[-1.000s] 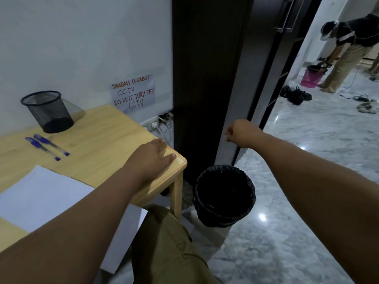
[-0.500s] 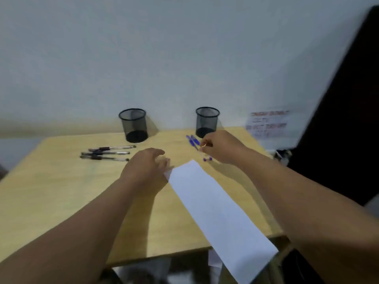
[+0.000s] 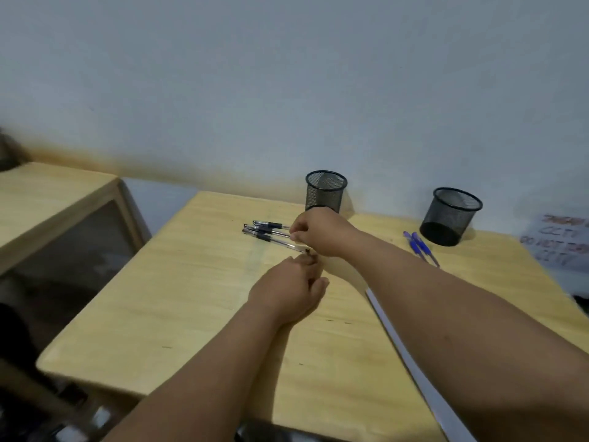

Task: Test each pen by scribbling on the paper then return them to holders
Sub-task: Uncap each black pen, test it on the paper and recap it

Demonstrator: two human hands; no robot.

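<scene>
- Pale wall behind; we're at a light wood table (image 3: 178, 307), a second table off its left edge.
- Two mesh holders stand along the far edge: left holder (image 3: 325, 190), right holder (image 3: 450, 215). No pen shows in either, as far as we can see.
- Three black pens (image 3: 267, 232) lie side by side near the far edge, just in front of the left holder.
- Two blue pens (image 3: 420, 247) lie near the right holder, toward the far right corner.
- Paper (image 3: 411, 358) lies toward the right edge, mostly hidden under our right forearm; no scribbles on the strip that shows.
- Right hand (image 3: 320, 231) is over the cap ends of the black pens, fingers curled, seems to pinch the nearest one; blur, not certain.
- Left hand (image 3: 288, 290) sits just below it on the tabletop, fingers loosely curled toward that pen's end; can't tell if it's touching or holding anything.
- Progress, our read: barely started. All five pens out on the table, nothing tested, nothing returned. First black pen being picked up; the rest all left to do.
</scene>
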